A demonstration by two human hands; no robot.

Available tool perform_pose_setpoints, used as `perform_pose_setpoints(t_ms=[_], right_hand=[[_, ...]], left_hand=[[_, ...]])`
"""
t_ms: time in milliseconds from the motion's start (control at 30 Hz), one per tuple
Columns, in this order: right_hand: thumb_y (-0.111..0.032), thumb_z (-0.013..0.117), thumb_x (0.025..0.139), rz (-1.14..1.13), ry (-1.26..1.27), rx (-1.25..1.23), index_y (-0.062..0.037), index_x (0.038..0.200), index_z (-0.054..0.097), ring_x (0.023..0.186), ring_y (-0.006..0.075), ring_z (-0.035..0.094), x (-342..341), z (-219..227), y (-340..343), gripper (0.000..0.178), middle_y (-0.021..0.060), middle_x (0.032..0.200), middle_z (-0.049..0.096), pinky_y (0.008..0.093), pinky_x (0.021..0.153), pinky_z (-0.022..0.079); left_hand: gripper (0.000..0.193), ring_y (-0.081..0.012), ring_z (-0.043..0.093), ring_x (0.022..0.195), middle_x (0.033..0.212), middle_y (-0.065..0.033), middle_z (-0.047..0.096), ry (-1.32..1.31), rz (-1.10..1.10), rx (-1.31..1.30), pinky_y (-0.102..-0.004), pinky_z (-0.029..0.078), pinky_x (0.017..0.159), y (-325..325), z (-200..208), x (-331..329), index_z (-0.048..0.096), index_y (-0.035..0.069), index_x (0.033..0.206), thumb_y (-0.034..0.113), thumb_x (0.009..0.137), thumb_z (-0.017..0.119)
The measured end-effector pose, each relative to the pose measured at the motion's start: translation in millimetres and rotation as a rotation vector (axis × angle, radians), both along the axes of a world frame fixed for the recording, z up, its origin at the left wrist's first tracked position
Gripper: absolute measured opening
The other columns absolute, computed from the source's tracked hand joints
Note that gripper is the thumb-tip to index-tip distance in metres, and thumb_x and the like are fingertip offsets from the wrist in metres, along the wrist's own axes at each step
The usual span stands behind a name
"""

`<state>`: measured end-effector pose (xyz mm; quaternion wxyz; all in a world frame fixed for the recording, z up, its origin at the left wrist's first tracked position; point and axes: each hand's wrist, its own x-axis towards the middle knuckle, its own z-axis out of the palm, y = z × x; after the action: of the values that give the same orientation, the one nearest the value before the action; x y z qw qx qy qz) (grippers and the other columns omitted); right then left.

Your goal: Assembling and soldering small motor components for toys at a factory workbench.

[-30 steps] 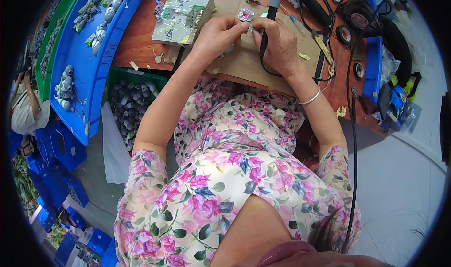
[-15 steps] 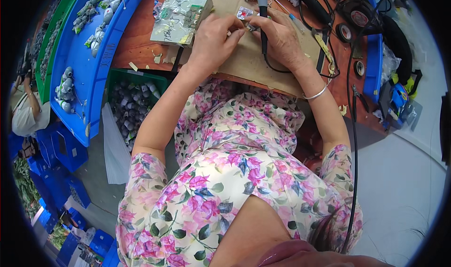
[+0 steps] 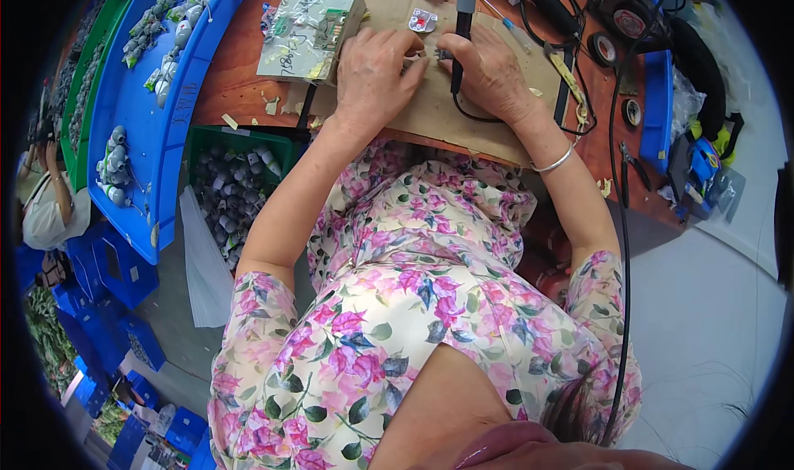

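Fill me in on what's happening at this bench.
A person in a floral top works over a cardboard sheet on a wooden bench. The right hand grips a corded pen-like tool, tip down. The left hand presses on something small beside it, too hidden to identify. A blue tray of small parts sits to the left.

— What is the person wearing?
— A short-sleeved floral dress (image 3: 413,305): a pale cream ground printed all over with pink and magenta blossoms and dark green leaves. The sleeves (image 3: 248,321) end at about the elbow, loose at the hem, so both forearms are bare.
— Anything on the wrists?
— A thin silver bangle (image 3: 552,162) circles the wrist of the right hand (image 3: 490,73). The left hand (image 3: 374,77) and its wrist carry nothing.
— Gloves, rings?
— No gloves. Rings are too small to tell.
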<state>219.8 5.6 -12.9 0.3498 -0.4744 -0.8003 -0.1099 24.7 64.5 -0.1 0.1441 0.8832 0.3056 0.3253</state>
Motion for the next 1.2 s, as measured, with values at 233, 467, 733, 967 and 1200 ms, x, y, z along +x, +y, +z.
perform_pose_setpoints(t_ms=[233,467,733,967,1200], right_hand=[[-0.001,0.062,0.081,-0.017,-0.002,-0.032,-0.0132,0.115,0.046,0.079,0.0300,0.060,3.7,-1.0,-3.6,0.039,0.0093,0.081,0.055,0.0416,0.070,0.050],[-0.002,0.062,0.084,0.036,0.028,-0.021,-0.0128,0.118,0.048,0.082,0.0284,0.062,2.2,10.9,-8.8,0.038,0.0081,0.084,0.058,0.0404,0.072,0.052],[0.002,0.063,0.083,0.065,0.067,-0.043,-0.0100,0.117,0.051,0.081,0.0338,0.062,2.8,17.7,-14.0,0.038,0.0121,0.086,0.060,0.0435,0.073,0.050],[0.004,0.060,0.083,0.078,0.083,-0.036,-0.0101,0.116,0.049,0.080,0.0347,0.063,3.6,17.5,-13.6,0.037,0.0121,0.088,0.062,0.0441,0.073,0.051],[0.001,0.067,0.083,0.065,0.103,-0.006,-0.0115,0.117,0.047,0.093,0.0357,0.063,4.2,10.9,-12.3,0.042,0.0102,0.105,0.066,0.0455,0.079,0.050]], left_hand=[[0.018,-0.0293,0.060,0.087,0.089,-0.0056,0.067,-0.018,-0.081,0.065,-0.0417,0.047,0.082,2.9,-0.5,-3.0,0.067,0.009,0.095,0.011,0.079,0.073],[0.023,-0.0282,0.059,0.086,0.089,-0.0042,0.065,0.005,-0.103,0.192,-0.0414,0.047,0.080,-2.1,2.7,2.1,0.067,0.013,0.100,0.009,0.079,0.073],[0.011,-0.0306,0.058,0.084,0.087,-0.0073,0.063,0.020,-0.108,0.089,-0.0431,0.047,0.079,2.9,-1.4,3.6,0.069,0.009,0.094,0.014,0.085,0.071],[0.019,-0.0322,0.061,0.089,0.090,-0.0121,0.065,0.040,-0.159,-0.146,-0.0398,0.047,0.081,13.3,10.8,2.9,0.068,0.003,0.101,0.020,0.095,0.065],[0.031,-0.0115,0.061,0.091,0.092,-0.0038,0.069,0.160,-0.205,-0.792,-0.0280,0.046,0.080,31.1,14.1,8.0,0.070,0.000,0.104,0.029,0.098,0.061]])
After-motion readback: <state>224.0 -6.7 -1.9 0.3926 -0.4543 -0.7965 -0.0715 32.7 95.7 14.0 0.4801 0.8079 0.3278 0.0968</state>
